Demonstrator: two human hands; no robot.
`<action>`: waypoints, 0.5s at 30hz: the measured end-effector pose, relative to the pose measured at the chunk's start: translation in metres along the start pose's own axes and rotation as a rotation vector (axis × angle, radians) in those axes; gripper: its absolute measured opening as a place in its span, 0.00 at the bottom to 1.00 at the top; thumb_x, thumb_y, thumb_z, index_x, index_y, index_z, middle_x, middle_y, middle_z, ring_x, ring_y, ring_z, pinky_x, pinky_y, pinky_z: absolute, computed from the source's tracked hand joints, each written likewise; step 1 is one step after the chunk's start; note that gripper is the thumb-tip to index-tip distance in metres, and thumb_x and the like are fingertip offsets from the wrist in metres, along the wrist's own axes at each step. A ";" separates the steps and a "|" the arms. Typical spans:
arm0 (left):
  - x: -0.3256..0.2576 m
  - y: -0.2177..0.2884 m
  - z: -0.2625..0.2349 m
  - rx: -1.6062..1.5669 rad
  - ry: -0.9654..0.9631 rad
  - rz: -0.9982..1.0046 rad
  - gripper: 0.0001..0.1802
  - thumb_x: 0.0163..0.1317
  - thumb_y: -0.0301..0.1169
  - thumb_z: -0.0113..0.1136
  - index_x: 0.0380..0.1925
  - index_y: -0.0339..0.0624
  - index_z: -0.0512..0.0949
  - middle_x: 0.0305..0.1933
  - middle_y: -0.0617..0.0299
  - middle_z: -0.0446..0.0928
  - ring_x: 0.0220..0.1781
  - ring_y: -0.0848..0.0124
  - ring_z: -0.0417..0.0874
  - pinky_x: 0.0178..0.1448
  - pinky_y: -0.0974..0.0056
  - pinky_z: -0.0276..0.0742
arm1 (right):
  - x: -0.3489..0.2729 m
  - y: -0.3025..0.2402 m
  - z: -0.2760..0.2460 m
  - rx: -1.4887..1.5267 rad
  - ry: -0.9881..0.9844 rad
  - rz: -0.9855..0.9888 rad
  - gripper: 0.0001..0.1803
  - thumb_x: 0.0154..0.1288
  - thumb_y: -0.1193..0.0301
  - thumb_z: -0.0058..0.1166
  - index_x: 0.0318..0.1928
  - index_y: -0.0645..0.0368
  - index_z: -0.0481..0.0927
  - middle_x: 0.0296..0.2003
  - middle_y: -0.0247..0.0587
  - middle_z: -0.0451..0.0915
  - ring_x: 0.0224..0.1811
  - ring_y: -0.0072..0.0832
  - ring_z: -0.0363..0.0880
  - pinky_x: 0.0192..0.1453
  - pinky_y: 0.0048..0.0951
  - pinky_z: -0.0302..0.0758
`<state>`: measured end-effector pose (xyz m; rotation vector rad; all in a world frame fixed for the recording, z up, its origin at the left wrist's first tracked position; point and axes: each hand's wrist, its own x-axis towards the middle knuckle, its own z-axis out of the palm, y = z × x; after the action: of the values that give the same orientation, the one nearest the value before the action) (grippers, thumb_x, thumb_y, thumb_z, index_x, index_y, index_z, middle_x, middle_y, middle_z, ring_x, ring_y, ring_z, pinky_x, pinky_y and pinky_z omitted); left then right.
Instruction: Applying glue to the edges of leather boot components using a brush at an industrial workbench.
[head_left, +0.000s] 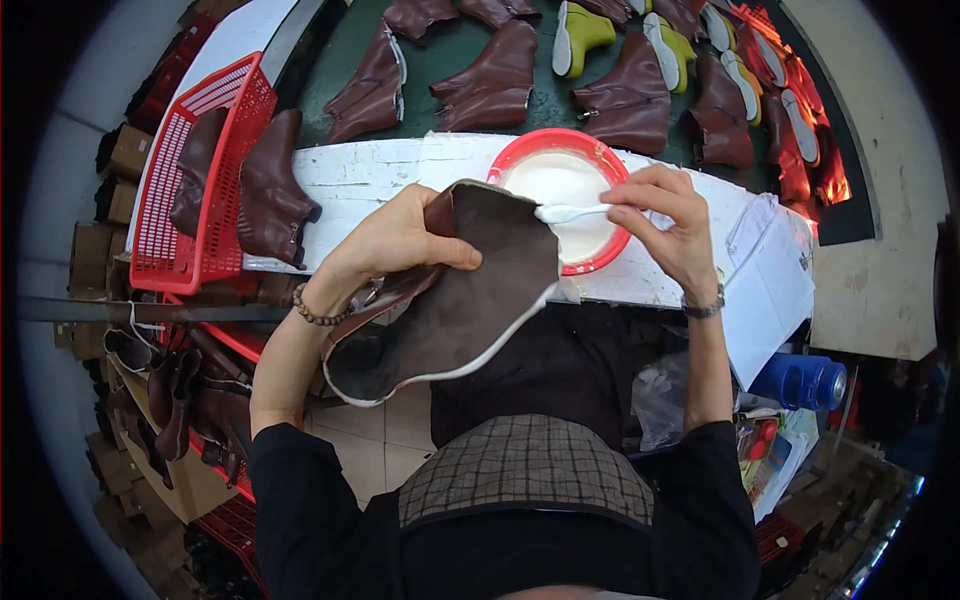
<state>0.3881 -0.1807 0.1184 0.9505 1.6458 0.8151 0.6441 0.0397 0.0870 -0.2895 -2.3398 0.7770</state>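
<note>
My left hand [405, 235] grips a brown leather boot upper [465, 300] by its top edge, thumb on the dark inner lining. A white strip runs along the upper's lower edge. Between the pinched fingers of my right hand [670, 225] is a white-handled brush [578, 212], its tip coated white and touching or very close to the upper's right edge. Just beyond, a red bowl [503, 160] holds a thick white liquid [552, 178]; the brush and part of the upper overlap it from above.
A red plastic basket [262, 85] stands at the left, with brown boots in and beside it. Brown and yellow-green boots [583, 35] line the dark green surface [425, 85] at the back. Orange light glows at far right; a blue bottle [800, 381] sits below the white-covered table [350, 170].
</note>
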 end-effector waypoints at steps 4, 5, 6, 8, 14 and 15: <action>0.000 0.016 -0.004 0.011 0.030 -0.055 0.16 0.53 0.25 0.77 0.41 0.31 0.84 0.31 0.66 0.84 0.29 0.81 0.79 0.32 0.72 0.72 | -0.002 0.009 0.003 -0.011 0.012 -0.027 0.10 0.58 0.74 0.73 0.41 0.55 0.92 0.36 0.32 0.85 0.42 0.24 0.80 0.53 0.31 0.66; 0.001 0.012 0.001 -0.199 0.097 0.056 0.16 0.55 0.24 0.75 0.44 0.31 0.84 0.36 0.62 0.86 0.34 0.78 0.83 0.38 0.71 0.78 | -0.005 0.010 0.004 -0.012 0.014 -0.026 0.10 0.58 0.74 0.73 0.41 0.55 0.92 0.36 0.32 0.85 0.42 0.24 0.80 0.53 0.31 0.66; -0.001 0.010 0.001 -0.199 0.100 0.054 0.16 0.55 0.24 0.75 0.44 0.31 0.84 0.36 0.62 0.86 0.34 0.78 0.83 0.38 0.71 0.78 | -0.010 0.009 0.008 -0.003 0.061 0.004 0.10 0.57 0.74 0.73 0.41 0.55 0.92 0.36 0.33 0.85 0.42 0.25 0.80 0.53 0.30 0.66; -0.004 0.007 0.001 -0.261 0.283 0.192 0.13 0.56 0.23 0.73 0.41 0.30 0.85 0.35 0.61 0.87 0.35 0.76 0.85 0.43 0.68 0.82 | -0.015 0.006 0.015 0.009 0.108 0.033 0.10 0.56 0.74 0.74 0.41 0.54 0.92 0.36 0.33 0.85 0.42 0.25 0.80 0.53 0.30 0.65; 0.001 0.003 0.004 -0.435 0.495 0.385 0.10 0.60 0.24 0.73 0.40 0.30 0.86 0.36 0.61 0.87 0.36 0.77 0.86 0.41 0.70 0.81 | -0.034 -0.013 0.036 0.034 0.191 0.047 0.09 0.57 0.69 0.75 0.40 0.50 0.92 0.34 0.26 0.83 0.37 0.19 0.77 0.52 0.30 0.60; 0.001 -0.001 -0.001 -0.369 0.468 0.343 0.11 0.59 0.24 0.73 0.41 0.31 0.85 0.36 0.61 0.87 0.36 0.77 0.85 0.41 0.70 0.81 | -0.036 -0.014 0.035 0.068 0.182 0.056 0.09 0.57 0.69 0.75 0.39 0.51 0.92 0.34 0.27 0.83 0.36 0.19 0.77 0.52 0.30 0.60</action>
<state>0.3868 -0.1803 0.1170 0.8246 1.6495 1.6132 0.6490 -0.0018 0.0558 -0.3808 -2.1384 0.8204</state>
